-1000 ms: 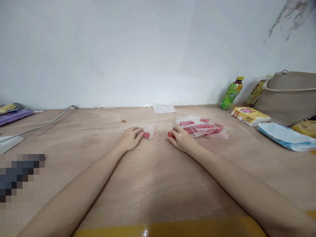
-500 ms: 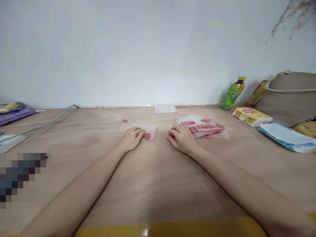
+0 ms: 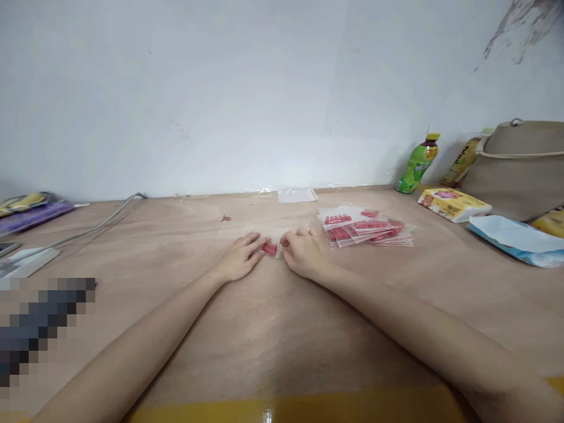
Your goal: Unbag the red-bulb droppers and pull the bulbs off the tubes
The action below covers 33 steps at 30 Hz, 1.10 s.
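Observation:
Near the middle of the table, a small clear zip bag with red pieces (image 3: 270, 249) lies between my hands. The closed fingers of my left hand (image 3: 241, 257) press on the bag's left side. From the right, my right hand (image 3: 305, 254) pinches at the bag's edge, its fingertips bent together. Just right of my right hand lies a pile of clear bags with red pieces (image 3: 368, 227), overlapping one another. Part of another clear bag shows behind my right fingers.
A flat white bag (image 3: 296, 195) lies by the wall. At right are a green bottle (image 3: 418, 163), a yellow tissue pack (image 3: 455, 204), a blue-white pack (image 3: 516, 239) and a grey bag (image 3: 515, 173). A cable (image 3: 103, 223) and purple item (image 3: 37, 217) are at left.
My right hand has moved left from beside the pile to the bag at my left hand. My left hand has shifted slightly right. The view has moved a little.

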{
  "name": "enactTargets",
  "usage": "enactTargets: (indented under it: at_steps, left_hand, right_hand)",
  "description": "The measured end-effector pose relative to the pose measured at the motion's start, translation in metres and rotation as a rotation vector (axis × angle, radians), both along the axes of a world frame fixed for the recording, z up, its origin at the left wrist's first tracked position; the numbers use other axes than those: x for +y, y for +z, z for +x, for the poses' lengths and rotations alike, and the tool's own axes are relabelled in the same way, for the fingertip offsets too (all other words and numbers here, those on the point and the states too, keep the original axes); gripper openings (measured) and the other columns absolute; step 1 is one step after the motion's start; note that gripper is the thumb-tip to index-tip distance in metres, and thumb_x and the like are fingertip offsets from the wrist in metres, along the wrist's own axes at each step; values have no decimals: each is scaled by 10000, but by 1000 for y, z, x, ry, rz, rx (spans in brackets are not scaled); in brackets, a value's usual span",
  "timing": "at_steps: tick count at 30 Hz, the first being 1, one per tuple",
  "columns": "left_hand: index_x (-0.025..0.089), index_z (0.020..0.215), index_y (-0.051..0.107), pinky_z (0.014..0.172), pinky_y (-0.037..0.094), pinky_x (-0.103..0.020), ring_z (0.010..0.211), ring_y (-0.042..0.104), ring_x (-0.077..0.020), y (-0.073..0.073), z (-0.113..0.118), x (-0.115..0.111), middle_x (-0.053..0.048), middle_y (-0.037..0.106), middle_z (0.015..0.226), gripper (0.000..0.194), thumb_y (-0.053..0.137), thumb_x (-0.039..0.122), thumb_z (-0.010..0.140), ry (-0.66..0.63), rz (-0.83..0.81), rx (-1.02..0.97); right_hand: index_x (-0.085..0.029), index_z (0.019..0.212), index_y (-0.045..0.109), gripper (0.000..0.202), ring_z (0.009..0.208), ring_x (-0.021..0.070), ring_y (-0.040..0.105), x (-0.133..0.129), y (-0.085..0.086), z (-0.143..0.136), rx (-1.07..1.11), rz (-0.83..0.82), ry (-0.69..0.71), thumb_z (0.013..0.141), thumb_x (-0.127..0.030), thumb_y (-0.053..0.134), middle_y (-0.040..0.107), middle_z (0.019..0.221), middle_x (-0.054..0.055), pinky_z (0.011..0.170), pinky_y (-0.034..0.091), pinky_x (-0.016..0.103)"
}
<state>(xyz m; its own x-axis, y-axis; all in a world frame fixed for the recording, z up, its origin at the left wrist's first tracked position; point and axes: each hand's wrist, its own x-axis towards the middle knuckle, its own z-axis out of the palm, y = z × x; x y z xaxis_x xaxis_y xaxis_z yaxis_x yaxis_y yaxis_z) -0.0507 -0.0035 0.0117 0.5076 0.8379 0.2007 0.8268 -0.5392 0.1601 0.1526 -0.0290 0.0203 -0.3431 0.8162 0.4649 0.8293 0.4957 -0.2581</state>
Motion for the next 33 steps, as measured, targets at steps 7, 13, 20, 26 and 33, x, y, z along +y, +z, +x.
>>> enactTargets:
  at_steps: [7,13,20,26,33]
  left_hand:
    - [239,1285,444,1079,219,-385,1301,286,-205,3,0,-2,-41,372,1388,458,230,414,920,13,-61,-14]
    - [201,1373,286,1096,167,-388,1336,199,-192,3,3,-2,-49,279,1435,515,200,432,920,28,-93,25]
    - [195,1400,207,1098,146,-381,1353,124,-204,6,3,-4,-65,187,1465,541,183,431,914,66,-130,78]
    - [168,1419,86,1096,152,-389,1356,88,-221,6,4,-4,-86,124,1476,626,211,481,892,83,-134,73]
    - [200,1419,77,1096,141,-400,1356,68,-229,8,5,-5,-61,85,1480,604,206,465,892,74,-145,126]
  right_hand:
    - [-197,777,573,90,819,162,525,7,-6,-7,122,-93,-65,765,-286,578,640,802,-3,770,277,316]
    - [-273,799,656,206,874,196,506,5,3,-11,82,-105,41,757,-457,574,655,817,4,781,280,350]
    - [-211,738,641,253,851,229,530,5,8,-26,-136,-100,-2,756,-434,523,653,833,51,737,332,358]
    - [-179,859,613,247,852,226,551,1,8,-28,-125,-72,-61,776,-366,475,634,897,77,748,358,352]
    - [-167,812,623,324,840,245,579,3,11,-25,-55,-288,-93,703,-466,564,630,878,107,697,400,334]
